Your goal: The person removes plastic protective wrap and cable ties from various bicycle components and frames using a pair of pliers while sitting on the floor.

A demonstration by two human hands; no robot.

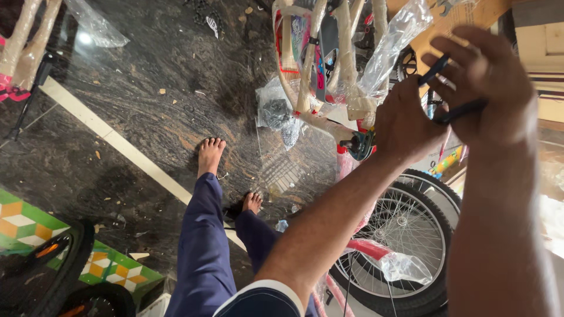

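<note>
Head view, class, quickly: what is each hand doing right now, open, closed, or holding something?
Left hand: closed on the bicycle, exact part hidden.
Right hand: fingers curled around a thin dark tool.

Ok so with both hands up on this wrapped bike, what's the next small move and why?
Probably keep the left hand braced on the bike frame and work the dark tool in the right hand a little further. Both hands meet at that one spot, and the frame is wrapped in padding and loose plastic, so it could shift.
</note>
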